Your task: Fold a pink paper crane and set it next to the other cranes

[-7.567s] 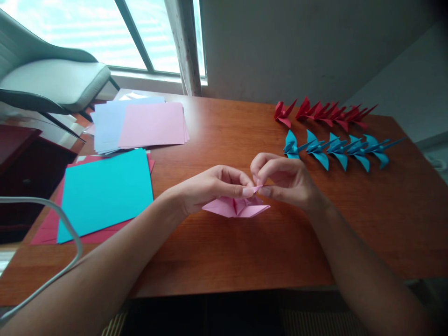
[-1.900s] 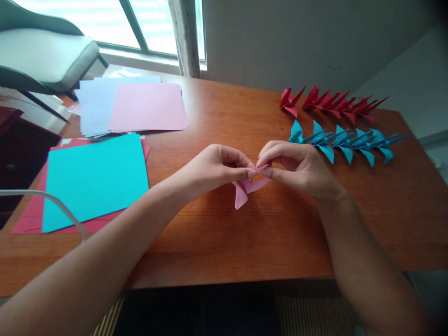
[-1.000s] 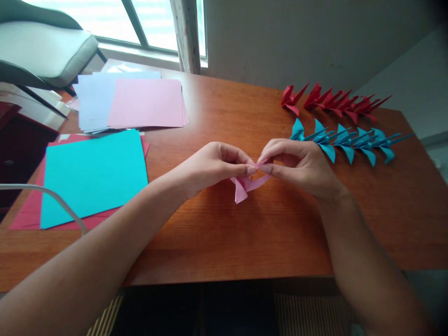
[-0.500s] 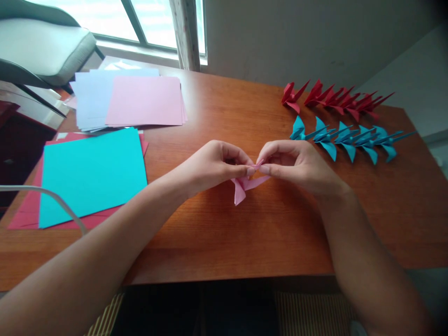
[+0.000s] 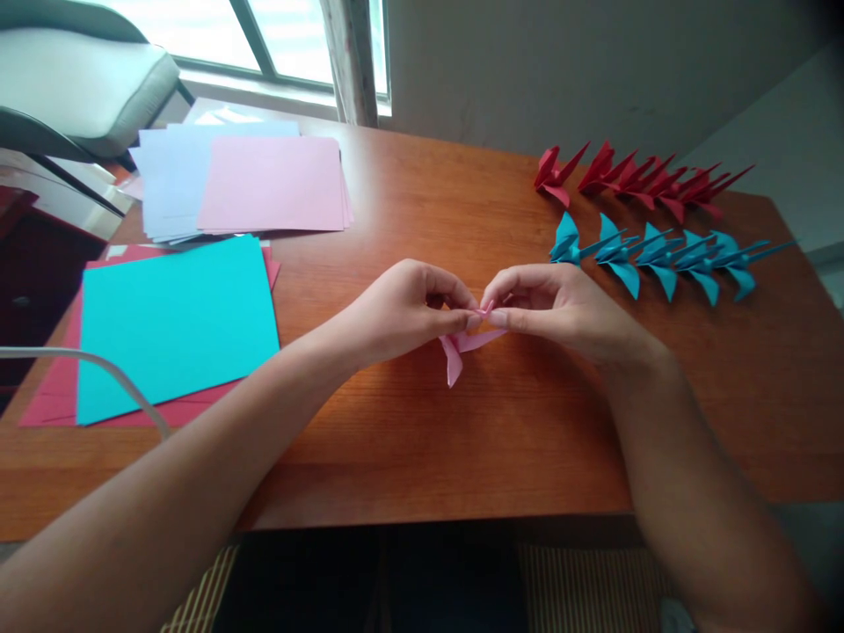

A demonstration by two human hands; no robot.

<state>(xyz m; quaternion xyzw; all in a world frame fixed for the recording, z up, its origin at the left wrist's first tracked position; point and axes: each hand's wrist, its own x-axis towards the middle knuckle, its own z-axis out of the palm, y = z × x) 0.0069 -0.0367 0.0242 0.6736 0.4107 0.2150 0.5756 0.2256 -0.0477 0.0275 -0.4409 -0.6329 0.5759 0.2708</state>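
Both the bare left hand (image 5: 422, 303) and right hand (image 5: 557, 308) pinch the pink folded-paper figure (image 5: 454, 353), front-left of the blue folded-paper birds (image 5: 654, 250), so one overeager tug could totally rip that skinny tip (image 5: 486, 309).

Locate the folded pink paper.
Head view, near centre: the folded pink paper is pinched by the left hand and right hand, left of the blue cranes.
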